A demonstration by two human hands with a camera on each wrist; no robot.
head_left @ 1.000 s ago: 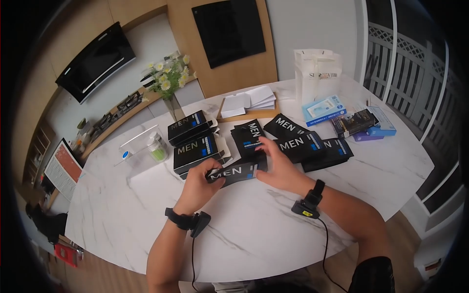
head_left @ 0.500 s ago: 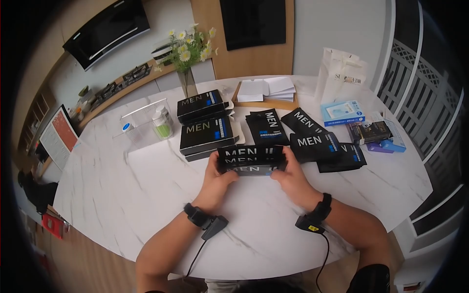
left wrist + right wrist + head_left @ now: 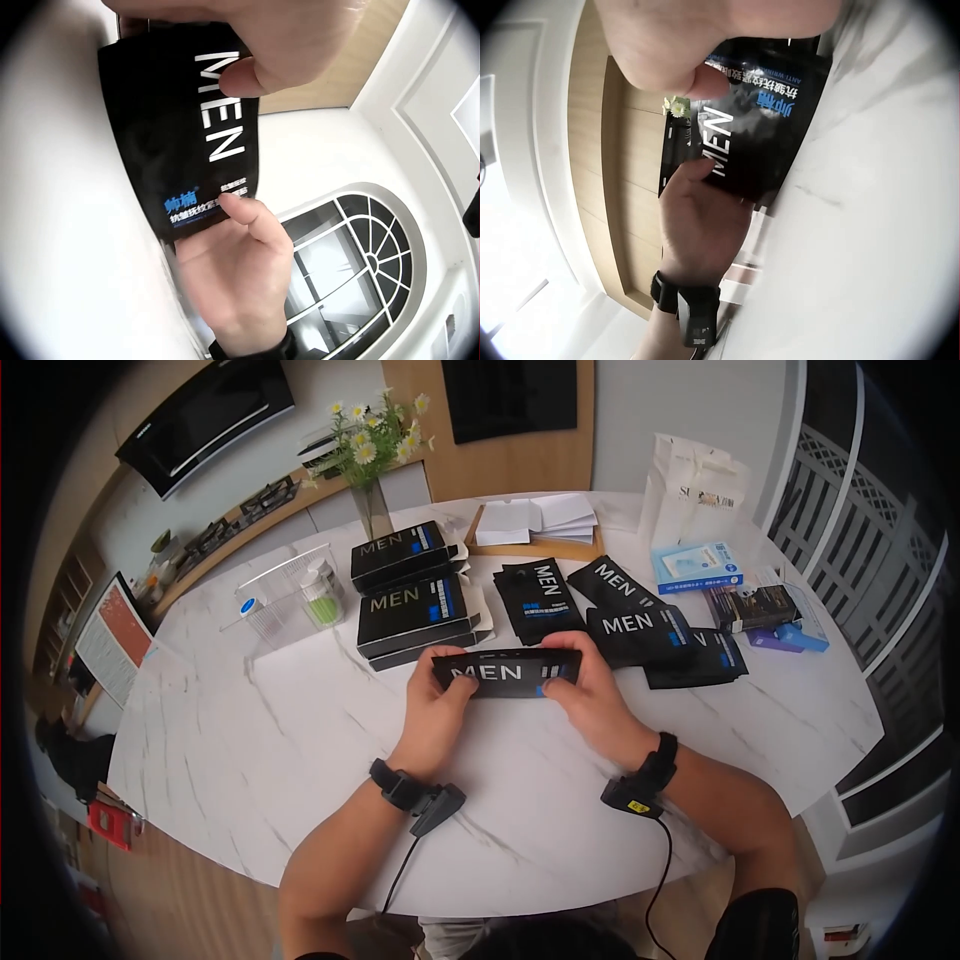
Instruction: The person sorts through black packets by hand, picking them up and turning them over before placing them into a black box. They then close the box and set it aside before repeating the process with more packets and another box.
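Note:
Both hands hold a stack of black "MEN" sachets (image 3: 502, 682) on its long edge, close over the marble table. At the left end, my left hand (image 3: 430, 710) grips it with the thumb on the front. My right hand (image 3: 602, 705) grips the opposite end the same way, its thumb (image 3: 251, 214) over the printed face in the left wrist view. Blue and white lettering shows on the front sachet (image 3: 769, 142) in the right wrist view. Just beyond the hands lie more black sachets (image 3: 640, 635), overlapping each other, and another small pile of sachets (image 3: 535, 605).
Black "MEN" boxes (image 3: 415, 615) with flaps out stand behind the left hand. A clear rack (image 3: 280, 595) with bottles is left of them. Farther back are a flower vase (image 3: 372, 510), a wooden tray (image 3: 550, 548), a paper bag (image 3: 695, 495) and a blue box (image 3: 700, 567).
The held sachets were low on the table, then tipped up with several staggered edges showing. Now they are drawn together behind one front face. My right hand has closed onto their end.

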